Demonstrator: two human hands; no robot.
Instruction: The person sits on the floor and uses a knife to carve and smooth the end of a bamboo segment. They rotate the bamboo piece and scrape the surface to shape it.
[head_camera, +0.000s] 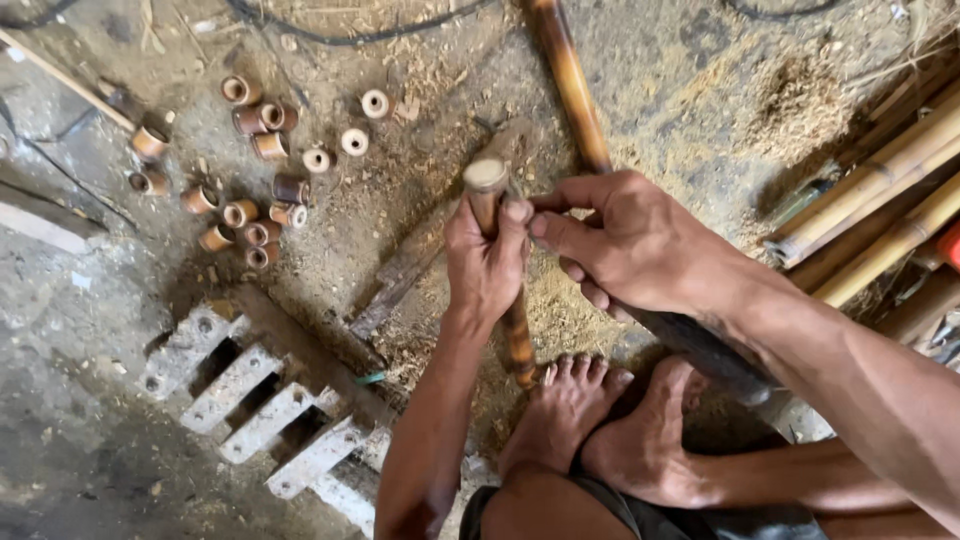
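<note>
The left hand (487, 262) wraps its fingers tight around a short bamboo stick (500, 270) just below its cut top end; the right hand (625, 240) comes in from the right, thumb and forefinger pinched narrow at that same top end, touching the left thumb; whether something small is pinched between them I cannot tell. No true container shows; the nearest thing to one is a scatter of short hollow bamboo rings (255, 160) on the ground at upper left, open-ended, some upright and some on their sides, their bores holding nothing that can be made out.

The surface is a rough grey concrete floor (80, 420), strewn with pale sawdust (790, 100) and shavings, heaped thickest near the hands and at upper right; a black cable (330, 38) curves along the top edge; a white toothed metal piece (260, 410) lies at lower left; a bundle of long bamboo poles (880, 210) lies slantwise at the right edge; a long bamboo cane (570, 80) runs from the top edge down behind the right hand; a dark wooden block (400, 275) rests under the work.

The stick stands nearly upright, its long axis leaning slightly; the cut end points up toward the camera; the lower end rests on the floor just beside the toes of the bare feet (600, 420).
</note>
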